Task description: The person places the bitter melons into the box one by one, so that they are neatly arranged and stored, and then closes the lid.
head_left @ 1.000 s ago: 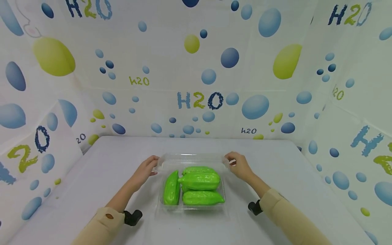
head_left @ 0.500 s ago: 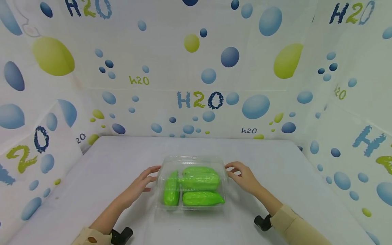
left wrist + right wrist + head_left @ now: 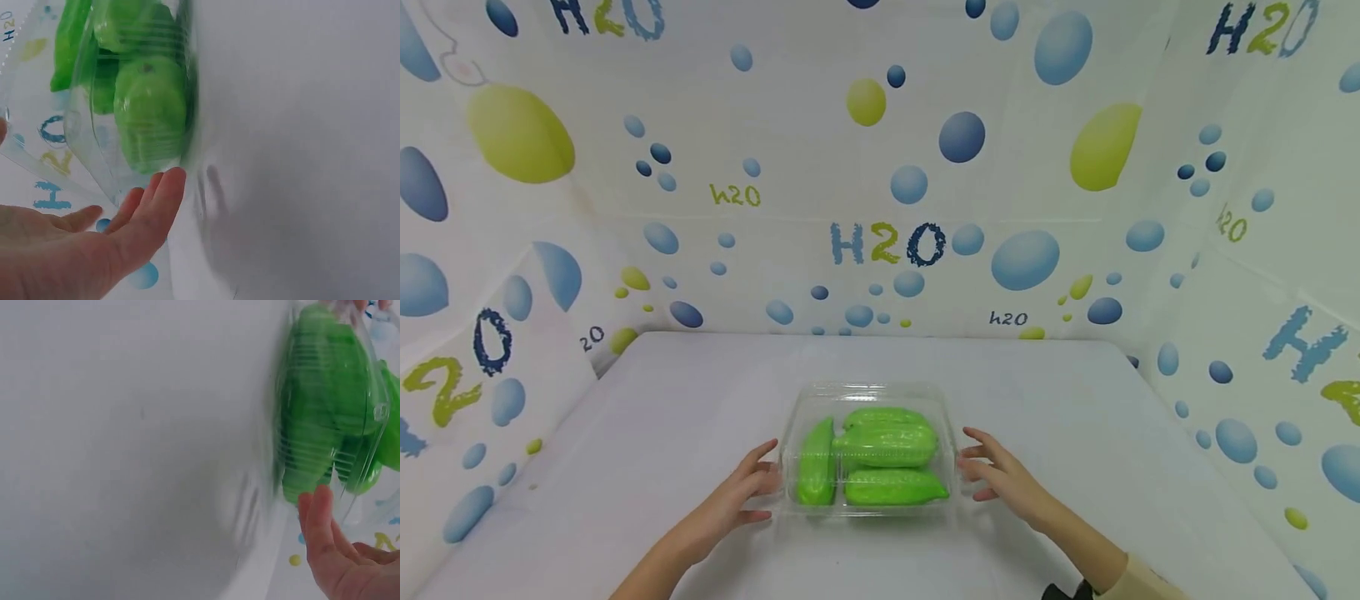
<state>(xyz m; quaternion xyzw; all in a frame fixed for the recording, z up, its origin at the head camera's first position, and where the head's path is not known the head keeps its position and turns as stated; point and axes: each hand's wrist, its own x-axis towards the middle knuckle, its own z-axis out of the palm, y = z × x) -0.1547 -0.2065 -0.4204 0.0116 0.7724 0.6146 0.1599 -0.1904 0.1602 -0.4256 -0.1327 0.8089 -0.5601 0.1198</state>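
Note:
A clear plastic clamshell box (image 3: 868, 511) sits at the middle of the table in the head view. Several bright green bumpy vegetables, like bitter melons (image 3: 891, 446), lie inside it, one standing lengthwise at the left (image 3: 816, 467). The transparent lid (image 3: 865, 392) extends over them. My left hand (image 3: 722, 504) is at the box's left side, fingers spread and reaching to its edge. On the opposite side my right hand (image 3: 1007, 483) has its fingers extended and slightly bent, tips close to the wall. In the wrist views the fingertips (image 3: 177, 175) of each hand show beside the box, gripping nothing.
The box rests on a white-covered table (image 3: 880, 358). Around the table's back and sides hangs a white sheet (image 3: 805, 108) printed with blue and green drops and lettering. A black wrist strap (image 3: 1067, 592) shows at my right sleeve (image 3: 1138, 579).
The lid has come down from its raised position at the back to over the vegetables. Both hands have let go of it and moved toward me, along the box's sides.

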